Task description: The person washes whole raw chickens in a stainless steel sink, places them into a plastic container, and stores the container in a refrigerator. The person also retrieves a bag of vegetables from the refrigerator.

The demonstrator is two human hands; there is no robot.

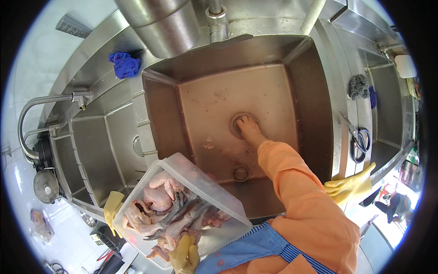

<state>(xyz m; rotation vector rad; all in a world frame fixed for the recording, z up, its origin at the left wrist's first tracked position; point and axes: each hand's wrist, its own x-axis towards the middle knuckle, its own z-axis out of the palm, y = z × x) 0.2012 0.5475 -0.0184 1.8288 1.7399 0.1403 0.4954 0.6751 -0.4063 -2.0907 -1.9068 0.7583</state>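
Note:
My bare right hand (249, 128) reaches down to the round drain (236, 124) in the large steel sink (312, 102). Its fingers are bent over the drain opening, and whether they grip a part there is hidden. At lower left a clear plastic container (236, 209) sits tilted by the sink's front edge. Several raw plucked chickens (160, 195) with dark feet lie inside. A yellow rubber glove (184, 254), apparently on my left hand, lies against the chickens at the container's near side. Its grip cannot be made out.
Yellow gloves hang at the left (113, 209) and right (352, 186) sink edges. Scissors (358, 145) and a steel-wool scourer (358, 86) lie on the right ledge. A blue cloth (126, 65) is at back left. A large metal cylinder (164, 27) overhangs the back rim.

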